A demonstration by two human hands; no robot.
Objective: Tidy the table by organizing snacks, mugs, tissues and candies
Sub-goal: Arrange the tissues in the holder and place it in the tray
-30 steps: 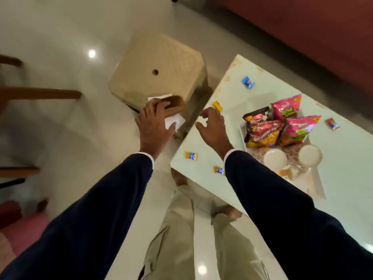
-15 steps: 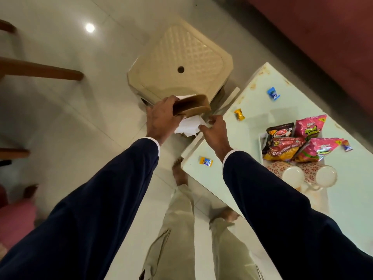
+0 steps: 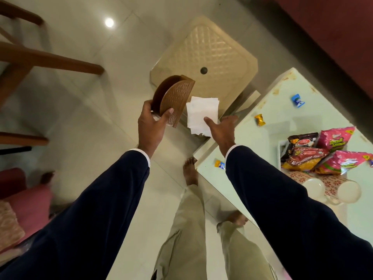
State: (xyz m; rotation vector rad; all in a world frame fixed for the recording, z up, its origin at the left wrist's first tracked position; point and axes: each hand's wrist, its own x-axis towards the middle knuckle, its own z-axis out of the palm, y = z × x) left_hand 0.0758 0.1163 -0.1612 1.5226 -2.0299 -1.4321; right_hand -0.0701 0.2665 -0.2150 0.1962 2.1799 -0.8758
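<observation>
So the left hand [image 3: 150, 126] is gripping the brown half-round plastic tissue holder [image 3: 173, 100] over the floor, left of the pale green table [image 3: 268, 126], while the right hand [image 3: 221, 128] is pinching the white tissue stack [image 3: 201, 112]. I'd tilt the slot up and slide them in square.
</observation>
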